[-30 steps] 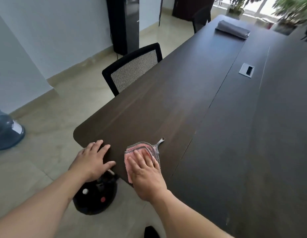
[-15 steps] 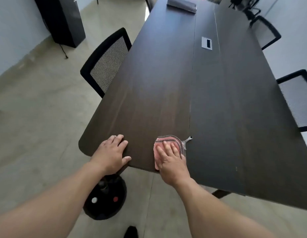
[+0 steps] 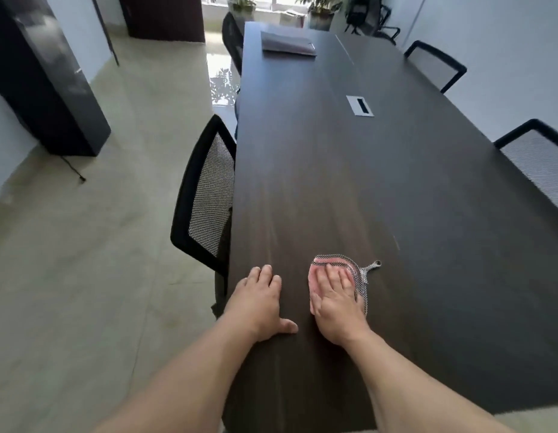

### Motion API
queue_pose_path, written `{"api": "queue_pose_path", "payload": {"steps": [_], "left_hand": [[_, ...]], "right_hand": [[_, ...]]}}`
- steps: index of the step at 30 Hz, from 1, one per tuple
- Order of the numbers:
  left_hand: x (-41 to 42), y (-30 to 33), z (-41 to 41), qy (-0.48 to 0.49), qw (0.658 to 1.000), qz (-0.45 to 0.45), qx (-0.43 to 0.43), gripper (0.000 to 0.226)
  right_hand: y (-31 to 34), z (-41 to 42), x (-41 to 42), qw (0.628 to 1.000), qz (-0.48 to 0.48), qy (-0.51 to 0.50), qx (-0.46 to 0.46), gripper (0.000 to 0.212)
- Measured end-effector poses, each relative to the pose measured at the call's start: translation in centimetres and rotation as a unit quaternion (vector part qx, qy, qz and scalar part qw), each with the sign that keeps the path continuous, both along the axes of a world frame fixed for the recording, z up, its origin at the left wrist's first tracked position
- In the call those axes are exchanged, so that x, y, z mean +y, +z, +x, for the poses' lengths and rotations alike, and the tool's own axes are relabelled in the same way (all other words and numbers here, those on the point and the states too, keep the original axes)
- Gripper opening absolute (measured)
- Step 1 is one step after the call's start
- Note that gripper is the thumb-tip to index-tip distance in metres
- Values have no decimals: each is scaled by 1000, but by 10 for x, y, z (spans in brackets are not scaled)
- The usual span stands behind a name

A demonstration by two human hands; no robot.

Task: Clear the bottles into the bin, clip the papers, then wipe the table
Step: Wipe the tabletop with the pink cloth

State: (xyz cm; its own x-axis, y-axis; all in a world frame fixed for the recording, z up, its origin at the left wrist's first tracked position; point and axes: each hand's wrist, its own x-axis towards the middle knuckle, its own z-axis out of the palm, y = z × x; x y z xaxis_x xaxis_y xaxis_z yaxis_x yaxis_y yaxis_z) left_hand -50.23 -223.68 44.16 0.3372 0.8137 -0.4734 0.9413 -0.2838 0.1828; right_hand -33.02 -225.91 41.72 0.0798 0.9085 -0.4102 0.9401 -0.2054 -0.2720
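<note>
The right hand (image 3: pixel 335 303) is pressing the pink cloth (image 3: pixel 337 267) flat on the table (image 3: pixel 380 189), fingers open. The left hand (image 3: pixel 256 303) is resting just beside the cloth, fingers spread.

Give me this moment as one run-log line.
phase: wiping | right hand: flat on pink cloth | left hand: flat on table edge | papers: far end

The right hand (image 3: pixel 335 303) lies flat on the cloth (image 3: pixel 349 268) and hides most of it; only the far edge and a loop show. The table (image 3: pixel 396 189) hides the seats of the mesh chairs (image 3: pixel 209 195). The chair on the right is cut off by the edge. The grey stack (image 3: pixel 287 43) at the far end is too small to tell whether it is clipped.
</note>
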Motion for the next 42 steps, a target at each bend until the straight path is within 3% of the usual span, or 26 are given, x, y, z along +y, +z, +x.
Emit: {"api": "queue_pose_path", "payload": {"steps": [5, 7, 9, 15, 20, 29, 34, 37, 42], "left_hand": [[18, 11, -31, -172, 985, -15, 20, 65], [27, 16, -48, -220, 975, -15, 21, 56], [45, 17, -63, -257, 966, -1, 31, 59], [123, 15, -77, -309, 949, -35, 58, 111], [192, 13, -81, -325, 942, -34, 78, 121], [352, 14, -66, -318, 944, -10, 85, 111], [438, 21, -59, -314, 942, -11, 115, 112], [475, 21, -52, -341, 933, -15, 112, 113], [535, 18, -39, -440, 894, 6, 82, 91]], "right_hand": [[0, -66, -43, 988, -34, -144, -46, 61], [2, -94, -53, 981, -49, -185, -44, 62], [4, -124, -54, 971, -54, -224, -59, 61], [-5, -151, -5, 970, 12, -235, -65, 60], [7, -150, 69, 965, -2, -262, -18, 54], [4, -143, 242, 969, 18, -246, -2, 53], [-2, -147, 234, 973, 22, -226, -31, 57], [-4, -134, 225, 962, 29, -267, -51, 61], [-3, -131, 281, 951, 26, -300, -66, 67]]}}
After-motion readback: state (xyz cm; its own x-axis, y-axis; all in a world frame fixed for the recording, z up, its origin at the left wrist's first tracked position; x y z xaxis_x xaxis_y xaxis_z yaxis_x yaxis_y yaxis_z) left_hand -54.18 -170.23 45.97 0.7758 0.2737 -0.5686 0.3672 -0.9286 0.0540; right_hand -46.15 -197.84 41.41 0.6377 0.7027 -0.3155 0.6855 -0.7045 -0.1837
